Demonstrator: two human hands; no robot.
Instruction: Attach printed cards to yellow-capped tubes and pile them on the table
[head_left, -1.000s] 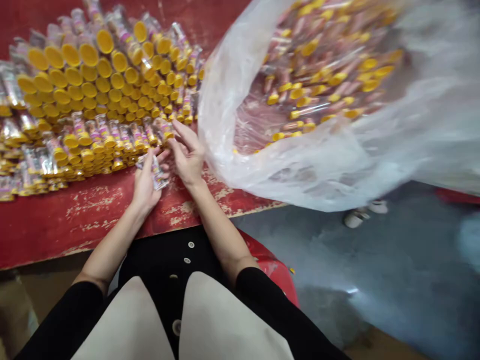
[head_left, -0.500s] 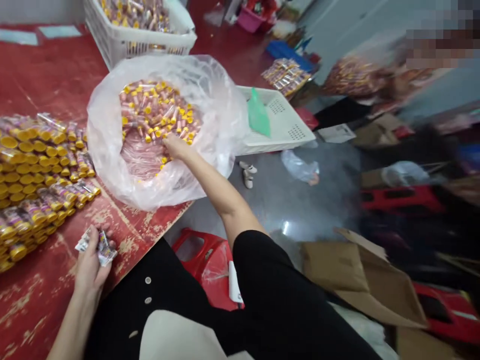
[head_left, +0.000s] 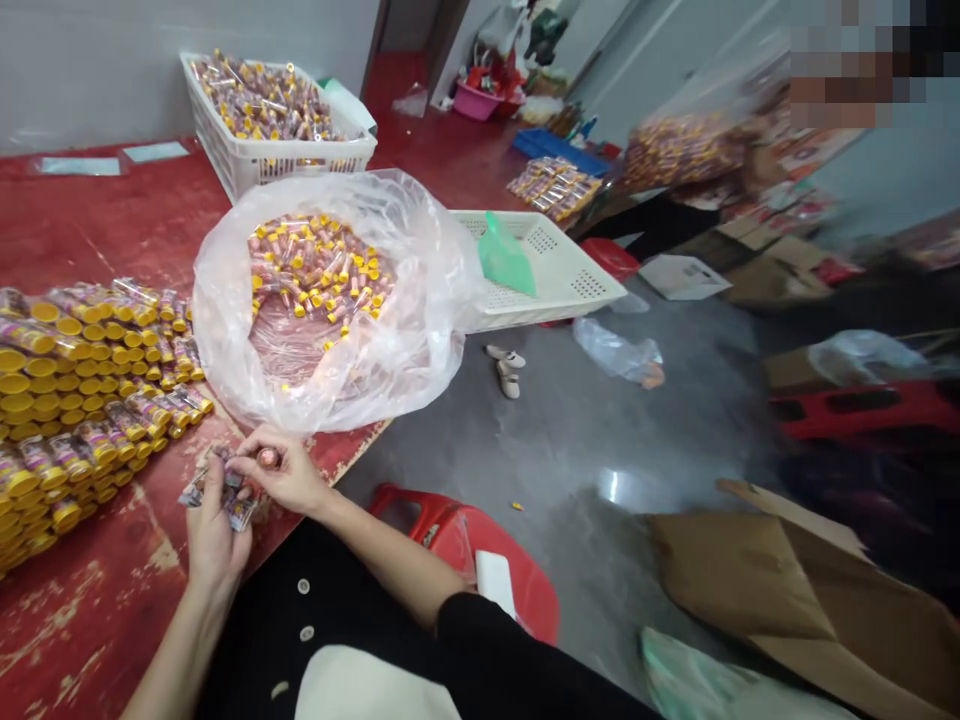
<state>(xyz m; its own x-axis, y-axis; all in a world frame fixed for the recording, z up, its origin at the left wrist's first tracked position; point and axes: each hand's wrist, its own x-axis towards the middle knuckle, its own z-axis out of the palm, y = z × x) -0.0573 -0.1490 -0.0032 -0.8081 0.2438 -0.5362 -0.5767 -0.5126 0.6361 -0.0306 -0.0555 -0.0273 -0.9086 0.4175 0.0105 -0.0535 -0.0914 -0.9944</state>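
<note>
My left hand (head_left: 214,535) is closed round several small printed plastic wrappers (head_left: 241,512) above the red table's near edge. Fingertips of my right hand (head_left: 289,475) meet the wrappers, while a small tube (head_left: 268,458) sits in its curled fingers, its round end showing. Beyond my hands lies a wide-open clear plastic bag (head_left: 225,340), with many pinkish tubes with yellow caps (head_left: 319,265) heaped inside. Left of my hands, wrapped yellow-capped tubes (head_left: 82,390) are stacked in rows, caps facing me.
A white crate (head_left: 247,160) full of tubes stands behind the bag. Right of it is a shallow white basket (head_left: 577,285) with a green sheet (head_left: 504,255). A red stool (head_left: 536,590) and cardboard box (head_left: 735,560) are on the floor. Another person stands at the upper right.
My right hand has come out of the bag with a tube and joined my left hand at the wrappers. The view has shifted slightly.
</note>
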